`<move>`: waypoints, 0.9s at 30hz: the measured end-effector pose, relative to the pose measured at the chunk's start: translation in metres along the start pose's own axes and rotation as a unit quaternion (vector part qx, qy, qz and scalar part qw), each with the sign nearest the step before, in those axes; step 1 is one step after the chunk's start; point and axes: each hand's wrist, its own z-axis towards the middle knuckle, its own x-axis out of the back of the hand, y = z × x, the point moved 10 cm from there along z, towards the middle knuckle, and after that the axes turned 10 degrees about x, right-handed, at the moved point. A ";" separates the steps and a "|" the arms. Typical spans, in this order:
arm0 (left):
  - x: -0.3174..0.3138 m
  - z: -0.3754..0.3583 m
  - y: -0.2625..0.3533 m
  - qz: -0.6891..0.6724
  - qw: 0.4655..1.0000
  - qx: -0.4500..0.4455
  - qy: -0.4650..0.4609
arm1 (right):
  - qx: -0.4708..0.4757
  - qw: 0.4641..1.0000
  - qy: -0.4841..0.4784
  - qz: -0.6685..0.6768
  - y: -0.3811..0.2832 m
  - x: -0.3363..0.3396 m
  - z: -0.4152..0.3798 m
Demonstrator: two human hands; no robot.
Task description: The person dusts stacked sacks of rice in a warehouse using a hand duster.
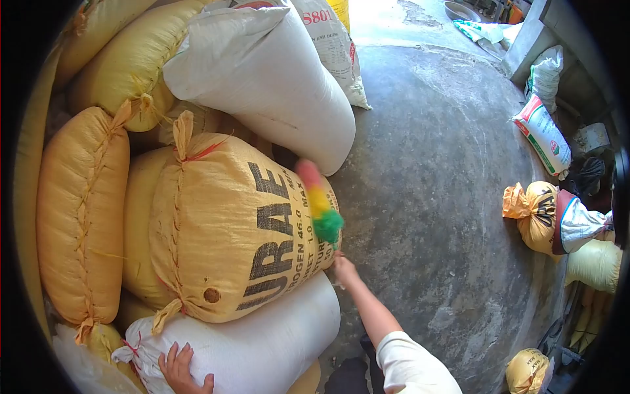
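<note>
My right hand [342, 270] is wrapped round the handle of a duster [321, 203] with a fluffy head in red, yellow and green, blurred by motion. The duster's head is against or just over the printed side of a large yellow sack [216, 223] marked URAE. Below that sack lies a white sack [262, 341], its end tied with red string. On the tied end of this white sack rests my left hand [185, 371], fingers spread and holding nothing.
More yellow sacks [85, 217] are piled at the left. A big white sack [262, 79] leans across the top of the pile. Grey concrete floor [440, 197] stretches to the right, where a red-and-white bag [543, 136] and an orange tied sack [538, 217] stand by the wall.
</note>
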 end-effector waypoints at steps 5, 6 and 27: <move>-0.005 0.000 -0.007 0.001 1.000 0.023 0.000 | -0.267 0.960 -0.060 -0.054 0.069 0.041 0.043; -0.005 -0.001 -0.008 -0.010 1.000 0.019 0.011 | -0.118 0.989 -0.005 -0.093 0.041 0.052 0.058; -0.019 0.002 -0.017 0.010 0.998 0.047 -0.045 | 0.200 0.978 -0.004 0.051 -0.065 -0.005 -0.074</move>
